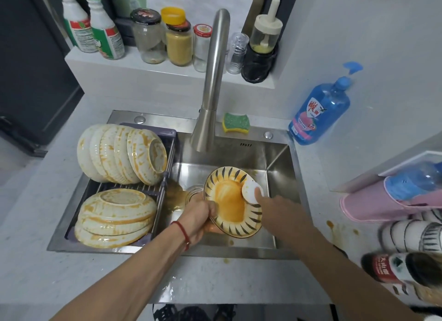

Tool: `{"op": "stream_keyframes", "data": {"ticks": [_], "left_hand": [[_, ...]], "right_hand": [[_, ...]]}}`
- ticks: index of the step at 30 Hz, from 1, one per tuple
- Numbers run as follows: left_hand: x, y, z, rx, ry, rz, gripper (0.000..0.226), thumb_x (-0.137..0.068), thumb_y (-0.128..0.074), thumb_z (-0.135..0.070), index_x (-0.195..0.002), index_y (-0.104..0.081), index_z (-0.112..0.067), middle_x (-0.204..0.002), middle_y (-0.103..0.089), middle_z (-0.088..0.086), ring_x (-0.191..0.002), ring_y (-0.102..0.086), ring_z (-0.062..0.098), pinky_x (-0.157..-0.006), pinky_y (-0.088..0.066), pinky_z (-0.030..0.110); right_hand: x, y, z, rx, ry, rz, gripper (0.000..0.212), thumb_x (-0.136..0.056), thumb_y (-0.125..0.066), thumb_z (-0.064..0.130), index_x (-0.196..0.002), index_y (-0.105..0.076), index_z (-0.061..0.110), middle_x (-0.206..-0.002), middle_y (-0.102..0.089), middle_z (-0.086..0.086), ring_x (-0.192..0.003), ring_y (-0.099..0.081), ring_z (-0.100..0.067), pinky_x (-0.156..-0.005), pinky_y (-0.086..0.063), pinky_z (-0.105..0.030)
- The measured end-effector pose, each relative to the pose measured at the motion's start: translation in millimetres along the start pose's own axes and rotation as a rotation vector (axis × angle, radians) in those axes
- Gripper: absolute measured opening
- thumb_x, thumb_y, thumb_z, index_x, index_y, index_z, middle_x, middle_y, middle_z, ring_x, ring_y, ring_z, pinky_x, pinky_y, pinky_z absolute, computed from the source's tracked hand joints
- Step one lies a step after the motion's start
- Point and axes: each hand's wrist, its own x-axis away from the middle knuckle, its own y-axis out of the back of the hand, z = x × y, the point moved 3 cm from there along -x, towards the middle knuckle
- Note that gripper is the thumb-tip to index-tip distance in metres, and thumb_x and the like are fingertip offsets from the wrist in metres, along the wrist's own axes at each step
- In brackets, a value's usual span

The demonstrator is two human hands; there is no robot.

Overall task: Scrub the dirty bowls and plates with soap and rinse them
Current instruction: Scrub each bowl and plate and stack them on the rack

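— So where is the plate (230, 202) right now?

— It is over the sink (282, 177), tipped up so its orange, dirty side faces the person. The left hand (199, 215) grips it by the near left edge, fingers curled tight round the rim.

— And the other hand?

— The right hand (275, 207) is at the plate's right edge. Its fingers press a small white pad (251, 190) flat on the rim. I cannot tell how far the fingers bend, because the hand points away from us.

— Which way does the dirt lie from the pad?

— To the left. The big orange patch fills the middle of the plate, so I think the pad must slide left, toward the holding hand.

— Is water running?

— I see none coming from the tap (210, 86).

— Are more dishes waiting?

— Yes. Dirty bowls (122, 153) lean in the rack (165, 167) on the left, and more plates (114, 215) are stacked near them. The soap bottle (320, 110) stands far right, and a green sponge (236, 122) lies behind the sink.
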Motion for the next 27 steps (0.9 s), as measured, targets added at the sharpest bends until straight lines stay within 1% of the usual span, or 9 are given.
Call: {"op": "stream_keyframes", "data": {"ticks": [3,6,8,11,15,19,22,25,27], "left_hand": [[6,-8,-4,0.018,0.029,0.051,0.051,-0.077,-0.036,0.023,-0.116,-0.056,-0.004,-0.071,-0.055,0.007,-0.047,-0.061,0.017,-0.047,-0.059,0.038],[7,-12,-10,0.008,0.011,0.109,0.048,-0.072,-0.035,0.020,-0.110,-0.059,0.003,-0.073,-0.066,0.012,-0.070,-0.069,0.033,-0.081,-0.056,0.073],[9,-10,-12,0.002,-0.007,0.116,0.060,-0.072,-0.035,0.021,-0.122,-0.060,0.002,-0.093,-0.071,0.021,-0.087,-0.070,0.044,-0.086,-0.049,0.081],[12,-5,-13,0.019,-0.008,0.116,0.059,-0.077,-0.037,0.023,-0.128,-0.055,0.002,-0.107,-0.066,0.023,-0.092,-0.071,0.046,-0.080,-0.054,0.076],[8,-8,-17,0.032,-0.013,0.119,0.063,-0.076,-0.038,0.023,-0.134,-0.053,0.001,-0.099,-0.065,0.018,-0.082,-0.072,0.039,-0.072,-0.059,0.070],[12,-10,-20,0.011,-0.003,0.143,0.074,-0.064,-0.045,0.017,-0.136,-0.053,-0.001,-0.102,-0.067,0.021,-0.076,-0.072,0.035,-0.082,-0.051,0.079],[13,-4,-13,0.050,-0.001,0.169,0.067,-0.074,-0.034,0.024,-0.133,-0.055,0.001,-0.103,-0.073,0.023,-0.089,-0.073,0.043,-0.087,-0.047,0.082],[13,-9,-6,0.122,-0.010,0.210,0.072,-0.074,-0.037,0.024,-0.138,-0.052,-0.006,-0.122,-0.070,0.026,-0.105,-0.070,0.050,-0.085,-0.050,0.079],[12,-12,-4,0.150,-0.013,0.213,0.076,-0.070,-0.042,0.022,-0.139,-0.051,-0.010,-0.129,-0.066,0.028,-0.110,-0.067,0.054,-0.090,-0.046,0.080]], "right_hand": [[-5,9,18,0.012,-0.012,-0.150,0.071,-0.104,-0.040,0.016,-0.163,-0.001,0.023,-0.091,-0.061,-0.005,-0.071,-0.058,-0.018,-0.061,-0.049,-0.033],[-8,20,48,-0.077,0.075,-0.152,0.073,-0.103,-0.038,0.014,-0.162,0.003,0.027,-0.101,-0.066,-0.009,-0.082,-0.062,-0.028,-0.063,-0.040,-0.037],[-6,21,56,-0.106,0.137,-0.154,0.073,-0.102,-0.037,0.015,-0.161,0.002,0.031,-0.098,-0.065,-0.012,-0.081,-0.062,-0.031,-0.063,-0.038,-0.038],[-9,24,28,-0.012,0.033,-0.195,0.073,-0.101,-0.039,0.012,-0.162,-0.001,0.026,-0.083,-0.051,-0.003,-0.065,-0.050,-0.020,-0.060,-0.041,-0.034],[-7,16,22,-0.084,-0.080,-0.182,0.072,-0.101,-0.041,0.013,-0.163,-0.005,0.021,-0.098,-0.064,-0.006,-0.072,-0.052,-0.020,-0.061,-0.044,-0.034],[2,9,50,-0.247,0.133,-0.116,0.070,-0.102,-0.038,0.012,-0.163,-0.005,0.023,-0.104,-0.068,-0.011,-0.082,-0.056,-0.030,-0.065,-0.040,-0.038],[18,6,51,-0.326,0.230,-0.060,0.059,-0.108,-0.032,0.023,-0.162,-0.009,0.031,-0.109,-0.066,-0.010,-0.091,-0.058,-0.031,-0.071,-0.045,-0.039],[-1,12,19,-0.230,0.001,-0.094,0.064,-0.106,-0.038,0.021,-0.162,-0.007,0.027,-0.110,-0.066,-0.008,-0.083,-0.056,-0.022,-0.072,-0.052,-0.039],[2,10,25,-0.232,-0.011,-0.103,0.067,-0.104,-0.041,0.017,-0.162,-0.008,0.024,-0.108,-0.066,-0.007,-0.080,-0.055,-0.019,-0.071,-0.053,-0.037]]}}
